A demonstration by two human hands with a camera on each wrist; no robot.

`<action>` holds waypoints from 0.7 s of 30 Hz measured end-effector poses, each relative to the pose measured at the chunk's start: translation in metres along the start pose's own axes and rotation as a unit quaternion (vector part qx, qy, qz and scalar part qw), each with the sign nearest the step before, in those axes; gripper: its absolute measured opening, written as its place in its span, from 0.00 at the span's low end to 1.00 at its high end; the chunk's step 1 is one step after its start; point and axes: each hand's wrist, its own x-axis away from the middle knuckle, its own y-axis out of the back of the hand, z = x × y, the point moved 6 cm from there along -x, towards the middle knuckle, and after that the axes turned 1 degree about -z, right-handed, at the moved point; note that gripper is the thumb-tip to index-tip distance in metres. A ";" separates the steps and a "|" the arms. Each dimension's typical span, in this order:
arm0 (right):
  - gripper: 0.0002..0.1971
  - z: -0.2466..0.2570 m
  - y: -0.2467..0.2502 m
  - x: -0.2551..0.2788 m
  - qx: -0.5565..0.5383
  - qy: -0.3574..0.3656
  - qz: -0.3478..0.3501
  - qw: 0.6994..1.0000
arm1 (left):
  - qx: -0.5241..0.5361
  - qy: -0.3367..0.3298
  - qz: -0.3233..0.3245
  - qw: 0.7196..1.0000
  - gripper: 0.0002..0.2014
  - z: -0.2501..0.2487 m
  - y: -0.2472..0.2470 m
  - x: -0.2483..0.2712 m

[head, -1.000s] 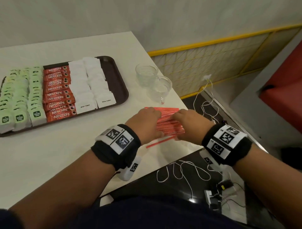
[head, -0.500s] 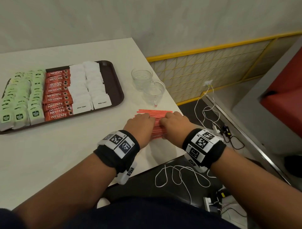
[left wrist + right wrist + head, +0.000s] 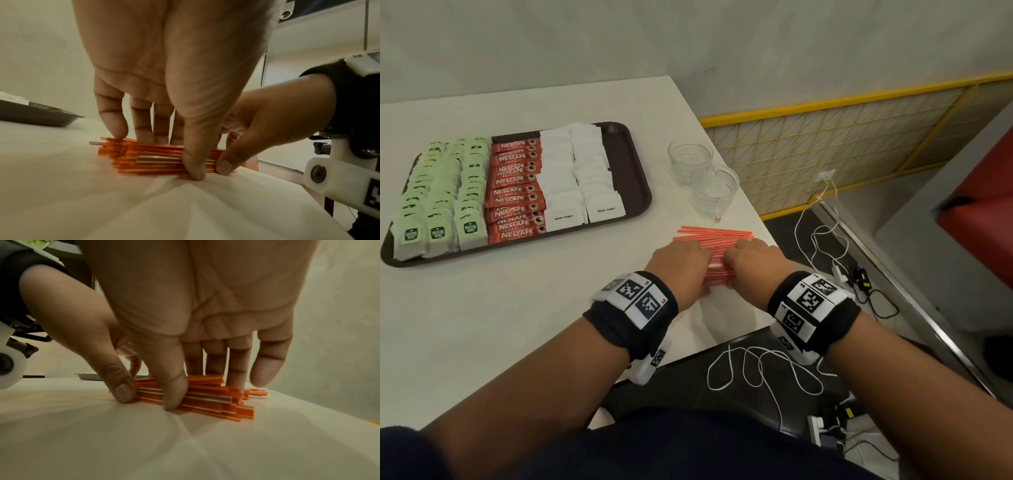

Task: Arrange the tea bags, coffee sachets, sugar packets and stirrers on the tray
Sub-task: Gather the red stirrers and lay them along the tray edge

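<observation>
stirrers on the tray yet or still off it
Off it. The stirrers lie bunched on the table, gathered between left hand and right hand, beside the tray.

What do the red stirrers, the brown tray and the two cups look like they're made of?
Stirrers: likely thin plastic, glossy, red with a white stripe. Tray: probably moulded plastic, dark brown, smooth raised rim. Cups: clear, ribbed, with a handle; glass, perhaps clear plastic.

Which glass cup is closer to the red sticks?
The clear glass cup with the handle, nearest the table's edge; it stands just beyond the red stirrers, while the other glass cup stands behind it.
</observation>
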 end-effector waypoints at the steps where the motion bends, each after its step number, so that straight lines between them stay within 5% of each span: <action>1: 0.16 0.000 0.000 0.001 0.000 0.002 -0.002 1.000 | -0.004 -0.001 -0.001 1.000 0.17 0.000 -0.001 0.000; 9: 0.13 0.003 0.001 0.004 -0.025 0.009 -0.002 1.000 | -0.026 -0.014 -0.011 1.000 0.12 -0.003 -0.004 -0.001; 21: 0.14 0.012 -0.004 0.004 -0.011 0.012 0.010 1.000 | -0.064 -0.010 0.062 0.996 0.15 -0.006 -0.013 0.002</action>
